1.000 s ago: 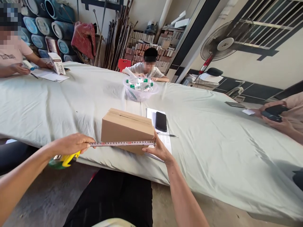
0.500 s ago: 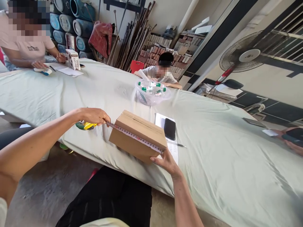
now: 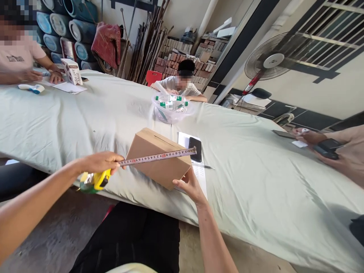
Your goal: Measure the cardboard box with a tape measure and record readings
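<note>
Left hand (image 3: pixel 100 162) pinches one tape (image 3: pixel 153 158), right hand (image 3: pixel 192 185) grips one box (image 3: pixel 159 172) (near the table's (image 3: pixel 256 170) front edge, room beyond).

One box (image 3: pixel 157 170), one tape measure (image 3: pixel 102 179), one pen (image 3: pixel 207 166), one fan (image 3: pixel 273 60), perhaps three bottles (image 3: pixel 170 105).

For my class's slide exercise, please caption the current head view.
Left hand holding an extended tape measure before a cardboard box, right hand on its corner.
</note>
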`<control>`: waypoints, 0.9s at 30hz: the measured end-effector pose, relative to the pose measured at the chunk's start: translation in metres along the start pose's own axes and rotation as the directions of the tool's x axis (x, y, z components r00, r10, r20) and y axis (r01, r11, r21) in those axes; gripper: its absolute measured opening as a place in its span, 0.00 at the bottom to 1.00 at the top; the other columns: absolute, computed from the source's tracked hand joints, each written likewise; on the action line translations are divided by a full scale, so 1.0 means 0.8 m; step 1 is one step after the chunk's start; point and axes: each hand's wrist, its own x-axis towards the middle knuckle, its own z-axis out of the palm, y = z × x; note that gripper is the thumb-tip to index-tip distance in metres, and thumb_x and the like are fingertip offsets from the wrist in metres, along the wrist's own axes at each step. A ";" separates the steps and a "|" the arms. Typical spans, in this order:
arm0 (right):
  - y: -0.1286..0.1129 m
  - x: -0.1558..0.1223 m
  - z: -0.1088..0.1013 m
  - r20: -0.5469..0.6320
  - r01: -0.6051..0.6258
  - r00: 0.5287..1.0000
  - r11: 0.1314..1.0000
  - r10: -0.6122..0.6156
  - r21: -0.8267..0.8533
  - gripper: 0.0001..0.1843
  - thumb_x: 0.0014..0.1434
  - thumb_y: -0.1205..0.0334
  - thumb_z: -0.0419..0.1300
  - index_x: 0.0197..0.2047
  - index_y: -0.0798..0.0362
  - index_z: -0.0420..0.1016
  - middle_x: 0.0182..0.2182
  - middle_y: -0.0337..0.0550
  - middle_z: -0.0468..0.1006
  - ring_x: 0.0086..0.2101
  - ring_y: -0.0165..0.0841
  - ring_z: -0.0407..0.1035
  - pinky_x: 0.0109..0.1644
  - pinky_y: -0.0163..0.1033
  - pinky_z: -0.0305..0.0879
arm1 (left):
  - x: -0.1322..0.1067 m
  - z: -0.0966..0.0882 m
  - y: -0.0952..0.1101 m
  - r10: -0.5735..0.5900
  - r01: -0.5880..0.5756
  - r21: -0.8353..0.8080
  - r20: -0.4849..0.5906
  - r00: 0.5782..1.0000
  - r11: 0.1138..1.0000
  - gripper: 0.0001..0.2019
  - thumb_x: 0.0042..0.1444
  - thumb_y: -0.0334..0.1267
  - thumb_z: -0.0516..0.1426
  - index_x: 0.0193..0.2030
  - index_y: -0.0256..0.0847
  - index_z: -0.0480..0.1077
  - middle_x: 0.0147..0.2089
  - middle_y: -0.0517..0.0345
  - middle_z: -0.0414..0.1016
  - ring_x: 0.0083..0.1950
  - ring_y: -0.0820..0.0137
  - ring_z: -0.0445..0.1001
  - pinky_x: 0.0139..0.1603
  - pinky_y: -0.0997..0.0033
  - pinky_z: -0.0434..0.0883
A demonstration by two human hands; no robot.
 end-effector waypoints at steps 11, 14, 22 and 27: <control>-0.012 0.023 0.015 -0.142 -0.021 0.988 0.969 0.057 0.246 0.39 0.51 0.52 0.67 0.63 0.37 0.58 0.53 0.42 0.73 0.53 0.43 0.68 0.48 0.48 0.71 | 0.010 0.167 -0.010 -0.047 -0.072 -0.444 -0.250 0.967 0.893 0.14 0.60 0.41 0.48 0.43 0.37 0.70 0.26 0.60 0.70 0.28 0.70 0.67 0.33 0.72 0.63; -0.023 0.027 0.014 -0.169 -0.048 0.980 0.952 0.104 0.304 0.39 0.49 0.52 0.68 0.62 0.37 0.59 0.50 0.42 0.76 0.48 0.42 0.71 0.44 0.46 0.72 | 0.009 0.180 -0.006 -0.048 -0.084 -0.415 -0.298 0.953 0.906 0.15 0.62 0.42 0.47 0.44 0.37 0.71 0.26 0.60 0.70 0.28 0.71 0.65 0.32 0.72 0.62; -0.039 0.047 0.028 -0.133 -0.066 0.983 0.914 0.130 0.401 0.41 0.48 0.50 0.68 0.63 0.36 0.57 0.46 0.42 0.77 0.47 0.43 0.72 0.43 0.46 0.74 | 0.012 0.185 0.002 -0.060 -0.101 -0.372 -0.397 0.916 0.923 0.14 0.61 0.41 0.47 0.44 0.39 0.72 0.26 0.61 0.71 0.24 0.72 0.62 0.27 0.74 0.59; -0.035 0.062 0.032 -0.114 -0.045 0.990 0.939 0.089 0.340 0.44 0.51 0.51 0.66 0.67 0.35 0.50 0.48 0.42 0.78 0.48 0.42 0.72 0.44 0.46 0.74 | 0.014 0.179 -0.012 -0.093 -0.098 -0.396 -0.435 0.896 0.913 0.14 0.61 0.41 0.48 0.45 0.39 0.72 0.27 0.60 0.71 0.26 0.70 0.67 0.28 0.72 0.62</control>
